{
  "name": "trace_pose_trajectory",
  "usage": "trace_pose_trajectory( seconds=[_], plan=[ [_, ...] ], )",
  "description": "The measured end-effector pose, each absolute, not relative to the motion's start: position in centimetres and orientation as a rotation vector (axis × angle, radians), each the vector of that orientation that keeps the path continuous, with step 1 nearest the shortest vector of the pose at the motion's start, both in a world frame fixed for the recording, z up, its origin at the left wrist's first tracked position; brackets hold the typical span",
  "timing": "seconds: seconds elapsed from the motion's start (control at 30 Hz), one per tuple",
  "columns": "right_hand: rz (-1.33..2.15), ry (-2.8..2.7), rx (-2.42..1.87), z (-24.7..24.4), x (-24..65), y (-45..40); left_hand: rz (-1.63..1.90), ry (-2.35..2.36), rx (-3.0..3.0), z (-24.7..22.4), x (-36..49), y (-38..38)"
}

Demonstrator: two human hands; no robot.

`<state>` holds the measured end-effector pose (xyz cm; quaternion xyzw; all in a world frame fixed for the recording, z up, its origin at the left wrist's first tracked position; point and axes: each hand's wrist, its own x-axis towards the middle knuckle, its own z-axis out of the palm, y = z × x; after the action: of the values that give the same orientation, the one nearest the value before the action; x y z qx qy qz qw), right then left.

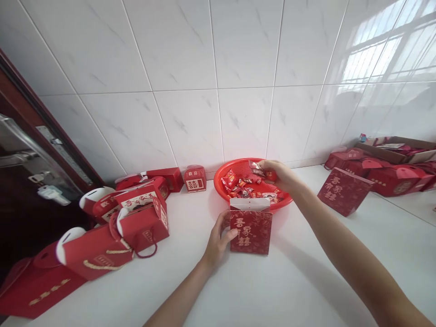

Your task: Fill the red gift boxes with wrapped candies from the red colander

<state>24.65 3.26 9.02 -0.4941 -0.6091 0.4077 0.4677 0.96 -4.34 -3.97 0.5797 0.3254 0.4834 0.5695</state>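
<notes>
My left hand (220,238) grips the left side of a dark red gift box (251,232) with gold characters, which stands upright on the white surface, its pale top flap raised. Behind it is a red plastic basket (220,190) holding several wrapped candies (245,192). Over the basket's right part, my right hand (275,172) is closed on a few candy packets (256,168). The fingertips of that hand are partly hidden by the packets.
Red gift boxes (143,222) crowd the left side near a door with keys (52,193). A small red box (195,178) stands left of the basket. To the right are another dark red box (344,190), more red boxes (391,179) and a cardboard tray (408,145). Tiled wall (245,113) rises behind.
</notes>
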Motion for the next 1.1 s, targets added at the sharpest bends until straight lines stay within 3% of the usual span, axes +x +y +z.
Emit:
trace_pose_trajectory(
  seconds=[0.13,0.23,0.7,1.1],
  plan=[
    [1.086,-1.515,-1.086,9.8,23.4,-1.5,1.426,0.903,1.428,-4.2,0.9,-4.7],
    [0.963,-1.799,-1.032,9.7,22.1,-4.3,1.549,0.963,1.416,-4.3,1.0,-5.3],
    [-0.176,-2.265,-0.577,1.3,22.0,-10.3,0.97,0.707,1.118,-4.4,3.3,-8.9],
    [-0.119,-1.877,-1.045,-0.1,26.0,-9.0,0.908,0.707,1.47,-4.2,3.1,-9.8]
  ],
)
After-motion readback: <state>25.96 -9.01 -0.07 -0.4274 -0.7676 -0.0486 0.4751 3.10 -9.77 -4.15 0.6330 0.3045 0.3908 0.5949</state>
